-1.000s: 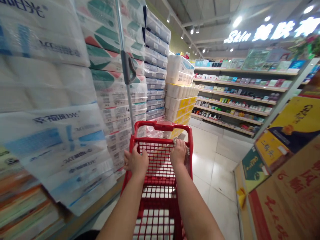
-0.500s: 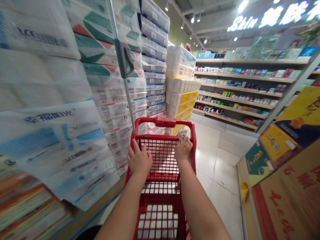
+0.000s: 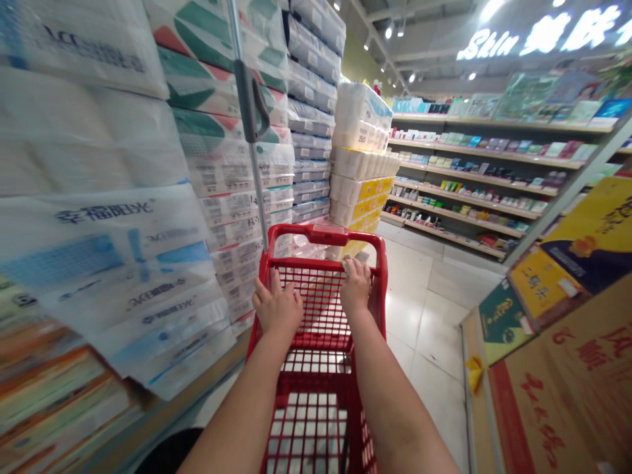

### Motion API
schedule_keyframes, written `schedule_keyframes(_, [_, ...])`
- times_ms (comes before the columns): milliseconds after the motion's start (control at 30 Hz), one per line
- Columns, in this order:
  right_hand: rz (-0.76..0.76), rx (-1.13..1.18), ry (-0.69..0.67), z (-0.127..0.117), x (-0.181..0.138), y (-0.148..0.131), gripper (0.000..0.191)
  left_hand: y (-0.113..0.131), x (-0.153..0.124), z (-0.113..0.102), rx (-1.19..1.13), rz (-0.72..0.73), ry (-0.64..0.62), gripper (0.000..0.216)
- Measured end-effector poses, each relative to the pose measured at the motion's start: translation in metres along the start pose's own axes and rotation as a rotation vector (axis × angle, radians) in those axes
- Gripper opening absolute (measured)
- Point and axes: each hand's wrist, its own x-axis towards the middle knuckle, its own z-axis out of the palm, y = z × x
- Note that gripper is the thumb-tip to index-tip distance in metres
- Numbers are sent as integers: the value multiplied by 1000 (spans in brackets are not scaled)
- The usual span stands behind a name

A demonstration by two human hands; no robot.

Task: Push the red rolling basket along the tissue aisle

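Note:
A red plastic shopping basket (image 3: 316, 345) with mesh walls stands in front of me; its interior shows no goods that I can make out. My left hand (image 3: 278, 304) lies at the far left of the mesh, its fingers spread, holding nothing. At the far right rim, my right hand (image 3: 356, 288) is closed with its fingers curled. A small pale crumpled thing (image 3: 347, 264) shows at its fingertips, mostly hidden. From the basket's far left corner rises a metal pole with a grey grip (image 3: 251, 102).
Wrapped tissue packs (image 3: 118, 263) are stacked high along the left, close to the basket. Yellow and brown cartons (image 3: 553, 368) stand on the right. Pale floor tiles (image 3: 419, 289) run between them towards shelves of small boxes (image 3: 484, 141) beneath a lit sign.
My right hand has shifted a little left along the rim, and the small crumpled thing is more hidden. Stacks and cartons sit slightly differently in view. The left hand stays at the mesh, fingers spread.

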Motion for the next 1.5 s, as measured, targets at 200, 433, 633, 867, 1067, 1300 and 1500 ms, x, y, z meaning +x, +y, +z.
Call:
schedule_keyframes(200, [-39,123,121,2,4,9,59,-1,-1,1,-16,8,-22,39])
schedule_keyframes(433, [-233,87,25,9,-3,0,51,0,-1,2,-35,27,-16,38])
schedule_keyframes(633, [7,61,165,7,2,11,52,0,-2,-1,-27,23,-27,38])
schedule_keyframes(867, [-216,103,-15,8,-2,0,60,1,-1,0,-26,17,-50,38])
schedule_keyframes(1067, [-130,106,-10,12,-5,-2,68,3,-3,-7,-33,8,-75,36])
schedule_keyframes(1300, [-171,98,-13,15,-10,-10,71,4,-3,-11,-53,-1,-108,34])
schedule_keyframes(1500, [-177,120,6,14,-11,-9,65,1,-5,-10,-111,16,-91,36])
